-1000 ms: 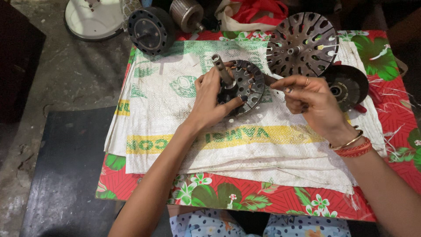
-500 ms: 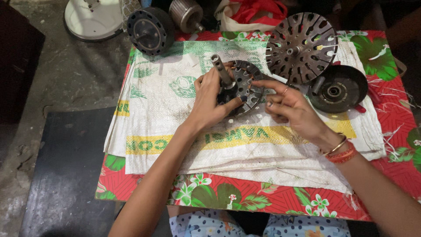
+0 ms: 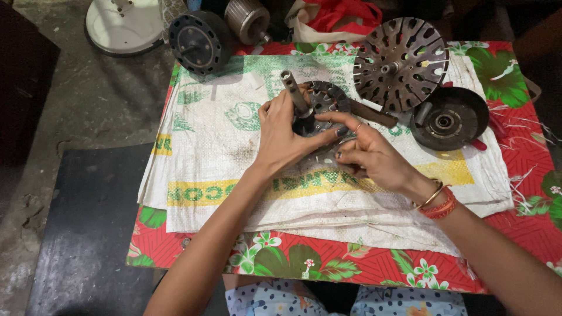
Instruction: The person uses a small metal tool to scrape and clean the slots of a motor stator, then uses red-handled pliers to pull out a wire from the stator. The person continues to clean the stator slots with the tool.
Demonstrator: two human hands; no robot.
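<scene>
A dark round slotted motor core (image 3: 325,104) with a grey steel shaft (image 3: 294,92) sticking up lies on a white woven sack (image 3: 234,140) at the table's middle. My left hand (image 3: 282,136) grips the core from its near left side, thumb up beside the shaft. My right hand (image 3: 370,155) lies against the core's near right edge, index finger stretched across its face and the other fingers curled. Whether those fingers pinch something small I cannot tell.
A slotted metal disc (image 3: 401,62) leans at the back right, a dark bowl-shaped cover (image 3: 449,118) beside it. A black round housing (image 3: 198,41), a metal cylinder (image 3: 246,19) and a white round cover (image 3: 124,24) sit past the far edge. A red floral cloth (image 3: 374,266) covers the table.
My right hand has moved left, from near the bowl-shaped cover onto the core's right edge. My left hand and the core stay in place.
</scene>
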